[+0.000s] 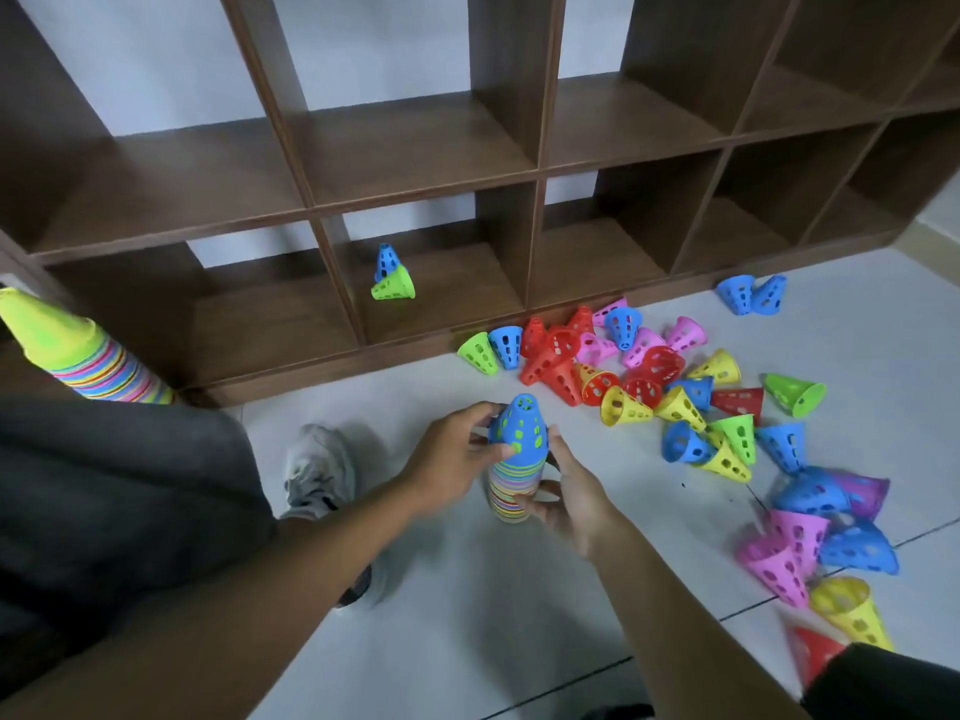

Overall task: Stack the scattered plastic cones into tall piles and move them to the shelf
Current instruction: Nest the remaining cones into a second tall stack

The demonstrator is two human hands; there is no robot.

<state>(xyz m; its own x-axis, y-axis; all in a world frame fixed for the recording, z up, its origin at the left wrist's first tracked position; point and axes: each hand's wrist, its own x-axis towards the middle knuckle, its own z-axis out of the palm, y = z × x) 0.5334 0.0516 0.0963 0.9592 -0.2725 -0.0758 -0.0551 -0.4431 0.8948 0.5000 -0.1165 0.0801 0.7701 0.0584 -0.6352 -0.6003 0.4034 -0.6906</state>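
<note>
We had the cone stack (515, 472) standing on the floor (519, 615) at picture centre, our left hand (451, 456) at its nine o'clock and our right hand (570, 498) at its four o'clock, both touching it. The scattered cones (649, 376) lay from one to four o'clock of it. The shelf (415, 200) stood behind, at twelve o'clock, two cones (392, 278) in a bottom compartment. A second stack (88, 356) leaned at ten o'clock, and our shoe (319, 472) sat at nine.
</note>
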